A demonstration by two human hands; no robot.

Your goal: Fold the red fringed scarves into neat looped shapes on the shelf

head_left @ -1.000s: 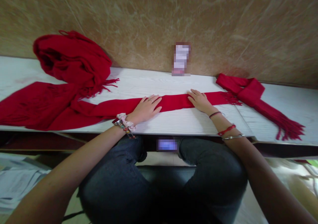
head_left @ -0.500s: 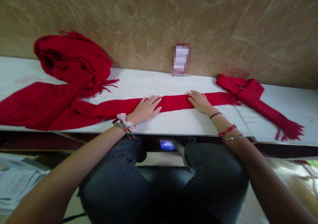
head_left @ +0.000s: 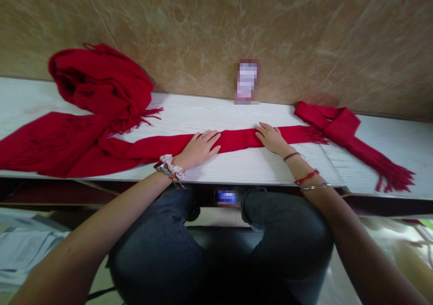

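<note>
The left hand (head_left: 200, 149) and right hand (head_left: 270, 139) lay flat and unclenched, gripping nothing, on the long red fabric scarf (head_left: 237, 140), nine to three o'clock across the white wood-grain worktop (head_left: 233, 166); uneven pressing could have creased it

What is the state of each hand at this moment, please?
Left hand: open, palm down on the middle scarf.
Right hand: open, palm down on the same scarf.

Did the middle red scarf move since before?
No, the middle scarf shows no shift either way: its fringe sits at the same spot by the table seam.
</note>
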